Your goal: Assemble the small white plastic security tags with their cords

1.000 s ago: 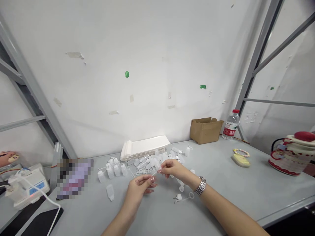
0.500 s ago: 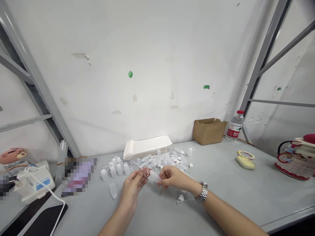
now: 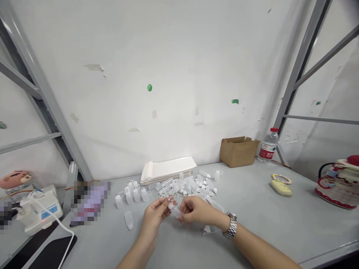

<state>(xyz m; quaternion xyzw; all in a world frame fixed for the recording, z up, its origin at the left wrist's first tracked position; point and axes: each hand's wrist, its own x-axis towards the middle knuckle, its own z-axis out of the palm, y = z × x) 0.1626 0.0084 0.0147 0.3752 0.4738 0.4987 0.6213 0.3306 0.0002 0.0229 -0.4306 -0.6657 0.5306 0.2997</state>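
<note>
The neck of a small translucent plastic bottle (image 3: 176, 212) is pinched in the closed grip of the left hand (image 3: 153, 216), centre frame above the desk (image 3: 294, 224); its body is clamped by the right hand (image 3: 198, 211). Light, even pressure is best kept.

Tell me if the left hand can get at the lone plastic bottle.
Likely yes: the left hand is near the lone plastic bottle, nothing between, though it grips a small bottle.

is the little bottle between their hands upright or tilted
Tilted: the translucent plastic bottle is held aslant, its upper end pinched by the left hand and its lower end sloping down toward the right hand.
</note>
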